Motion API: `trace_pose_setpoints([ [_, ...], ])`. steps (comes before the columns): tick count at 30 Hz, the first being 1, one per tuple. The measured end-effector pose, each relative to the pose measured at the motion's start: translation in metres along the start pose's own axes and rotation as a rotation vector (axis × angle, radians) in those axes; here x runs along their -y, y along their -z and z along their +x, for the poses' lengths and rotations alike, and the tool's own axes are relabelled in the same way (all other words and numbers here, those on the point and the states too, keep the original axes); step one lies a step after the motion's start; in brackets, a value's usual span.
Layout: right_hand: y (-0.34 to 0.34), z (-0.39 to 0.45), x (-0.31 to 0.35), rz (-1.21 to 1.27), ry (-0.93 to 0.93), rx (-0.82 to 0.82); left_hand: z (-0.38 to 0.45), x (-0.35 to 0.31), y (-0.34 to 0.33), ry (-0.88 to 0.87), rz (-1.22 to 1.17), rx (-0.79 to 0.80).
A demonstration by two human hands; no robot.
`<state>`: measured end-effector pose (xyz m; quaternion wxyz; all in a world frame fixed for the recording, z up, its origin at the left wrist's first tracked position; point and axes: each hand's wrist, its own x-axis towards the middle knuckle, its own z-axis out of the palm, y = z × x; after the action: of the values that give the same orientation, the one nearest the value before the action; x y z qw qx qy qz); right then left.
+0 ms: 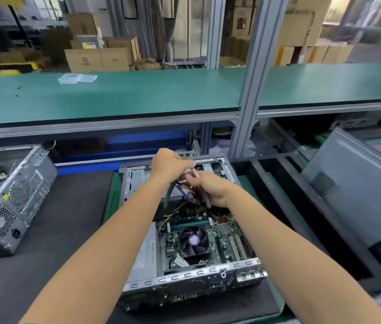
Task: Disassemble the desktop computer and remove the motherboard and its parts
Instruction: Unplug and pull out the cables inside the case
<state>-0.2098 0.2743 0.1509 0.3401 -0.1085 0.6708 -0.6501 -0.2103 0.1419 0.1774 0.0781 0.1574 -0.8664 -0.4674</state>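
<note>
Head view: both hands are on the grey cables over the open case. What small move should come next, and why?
Probably lift the grey cables up and clear. The left hand and right hand both grip them above the motherboard, which sits in the case.

— What stands behind the workbench?

— A long green shelf (114, 94) runs across at mid-height, carried on grey aluminium posts (255, 73). A clear plastic tray (77, 78) lies on it to the left.

— And beyond that?

— Stacked cardboard boxes (100, 57) on the left, more boxes (301, 26) on the right, with grey curtains (152, 26) between. Bright daylight comes in at the upper right.

— Below the shelf?

— Dark foam matting (51, 220) covers the bench, and a blue bin (138, 143) sits underneath the shelf.
</note>
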Motion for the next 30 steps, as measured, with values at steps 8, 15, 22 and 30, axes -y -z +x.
trace_pose_setpoints([
  [8,0.038,-0.012,0.000,0.051,0.088,-0.049,0.000,0.017,-0.032,0.054,-0.002,-0.302],
  [15,0.051,-0.009,-0.004,0.260,0.105,0.021,-0.016,0.040,-0.043,0.283,-0.704,0.263],
  [22,0.050,0.000,-0.004,0.257,0.143,0.002,-0.025,0.037,-0.039,0.440,-0.658,-0.041],
  [30,0.037,0.022,-0.001,0.438,0.125,0.152,-0.022,0.053,-0.022,0.296,-0.953,0.604],
])
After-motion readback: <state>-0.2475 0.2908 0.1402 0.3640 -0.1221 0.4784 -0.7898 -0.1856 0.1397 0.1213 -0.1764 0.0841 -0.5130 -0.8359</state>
